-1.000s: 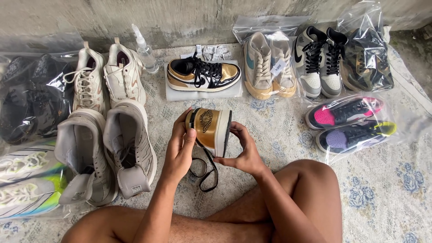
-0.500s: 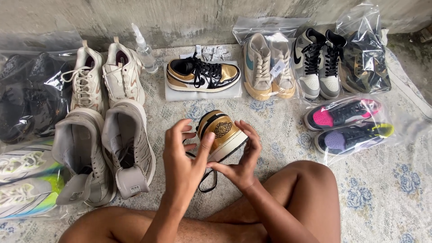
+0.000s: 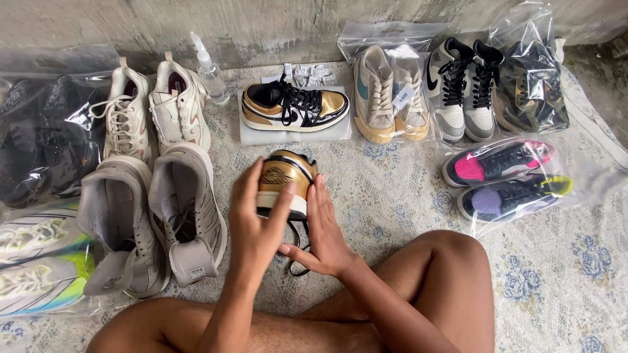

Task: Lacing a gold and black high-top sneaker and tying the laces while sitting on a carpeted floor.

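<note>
I hold a gold, black and white sneaker (image 3: 285,180) upright between both palms, its gold heel facing me. My left hand (image 3: 254,221) presses its left side, fingers straight. My right hand (image 3: 318,229) cups its right side and underside. A black lace (image 3: 299,252) dangles below the shoe. Its matching sneaker (image 3: 294,108) lies on its side on a folded clear bag (image 3: 294,134) further back on the patterned mat (image 3: 392,189).
Beige sneaker pairs (image 3: 154,196) sit to the left, with bagged dark shoes (image 3: 46,144) and neon shoes (image 3: 39,261). A spray bottle (image 3: 210,72) stands by the wall. Bagged pairs (image 3: 392,91) and pink and purple sneakers (image 3: 507,180) lie right. My crossed legs (image 3: 418,294) fill the foreground.
The shoe has turned in my hands from tilted rightward to upright with its heel toward me. Both hands shifted to flank it, palms flat against its sides.
</note>
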